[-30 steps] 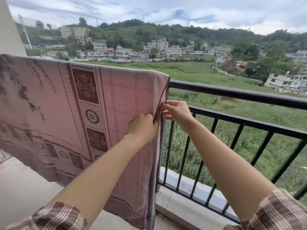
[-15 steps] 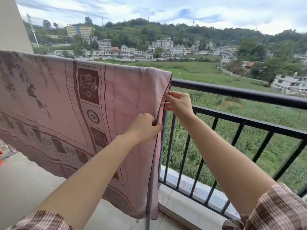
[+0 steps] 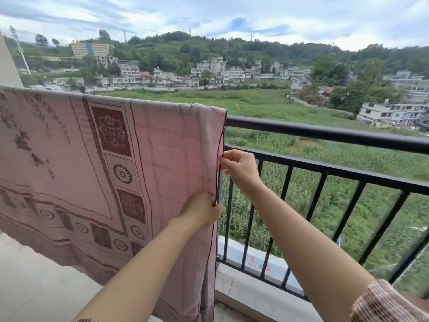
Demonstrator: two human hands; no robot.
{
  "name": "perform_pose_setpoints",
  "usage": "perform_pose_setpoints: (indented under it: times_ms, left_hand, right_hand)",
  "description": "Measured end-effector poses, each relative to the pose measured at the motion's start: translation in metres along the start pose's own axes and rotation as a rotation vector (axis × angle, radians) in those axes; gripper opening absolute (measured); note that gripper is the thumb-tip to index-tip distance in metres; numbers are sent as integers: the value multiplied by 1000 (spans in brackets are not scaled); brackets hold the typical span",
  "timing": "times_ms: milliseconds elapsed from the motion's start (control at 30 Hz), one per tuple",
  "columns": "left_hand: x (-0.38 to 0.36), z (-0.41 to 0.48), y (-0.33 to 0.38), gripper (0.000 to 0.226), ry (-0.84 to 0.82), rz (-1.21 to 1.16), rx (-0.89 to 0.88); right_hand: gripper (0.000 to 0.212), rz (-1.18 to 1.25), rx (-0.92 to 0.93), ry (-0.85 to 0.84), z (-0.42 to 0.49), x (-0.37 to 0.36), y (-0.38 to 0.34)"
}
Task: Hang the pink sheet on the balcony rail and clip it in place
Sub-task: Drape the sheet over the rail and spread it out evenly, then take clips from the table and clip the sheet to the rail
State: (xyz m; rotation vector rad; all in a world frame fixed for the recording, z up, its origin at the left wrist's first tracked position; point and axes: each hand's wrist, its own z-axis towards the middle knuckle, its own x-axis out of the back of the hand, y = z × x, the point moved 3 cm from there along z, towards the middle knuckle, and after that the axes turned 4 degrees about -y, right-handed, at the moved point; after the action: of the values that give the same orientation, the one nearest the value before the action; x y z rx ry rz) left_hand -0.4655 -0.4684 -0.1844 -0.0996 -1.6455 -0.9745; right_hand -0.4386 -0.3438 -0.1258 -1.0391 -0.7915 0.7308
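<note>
The pink sheet [image 3: 162, 163], patterned with dark red flowers and squares, hangs draped over the black balcony rail [image 3: 325, 134] and covers its left part. My right hand [image 3: 240, 168] pinches the sheet's right edge a little below the top rail. Lower on the same edge, my left hand [image 3: 202, 211] grips the cloth, with its fingers curled round the hem. No clip shows in the head view.
Black vertical bars [image 3: 285, 212] run below the rail on the right. A pale wall [image 3: 8, 66] stands at the far left. The tiled balcony floor [image 3: 34, 287] lies under the sheet, with a low concrete ledge [image 3: 255, 293] along the railing's foot.
Both hands have stayed on the sheet's right edge. The left hand has slid down the hem, away from the right hand, and the edge now hangs straighter.
</note>
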Motion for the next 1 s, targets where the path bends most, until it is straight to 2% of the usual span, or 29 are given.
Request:
perform_pose_setpoints:
  times_ms: [100,167,300,367,567,667,900,1000]
  left_hand:
    - [5,12,-14,33,-19,72,-73]
    - [0,23,-24,22,-20,162,-112]
    - [-33,47,-50,15,-68,260,-193]
    - [-59,53,-63,13,-149,291,-252]
    - [-182,21,-44,19,-440,304,-490]
    - [-238,-18,-36,27,-579,322,-653]
    - [-338,-163,-15,32,-900,377,-1042]
    - [-375,-219,-6,40,-1013,367,-1122]
  right_hand:
    - [12,-72,6,-34,0,-15,5]
    - [16,-193,-10,-37,-4,-21,17]
    - [18,-224,-144,132,-22,-17,64]
    - [17,-246,-247,213,-46,-13,92]
    - [7,-264,-563,554,-187,26,172]
    - [10,-309,-723,714,-268,24,193]
    - [17,-262,-1141,1035,-469,10,206]
    - [22,-251,-1275,1126,-542,8,204]
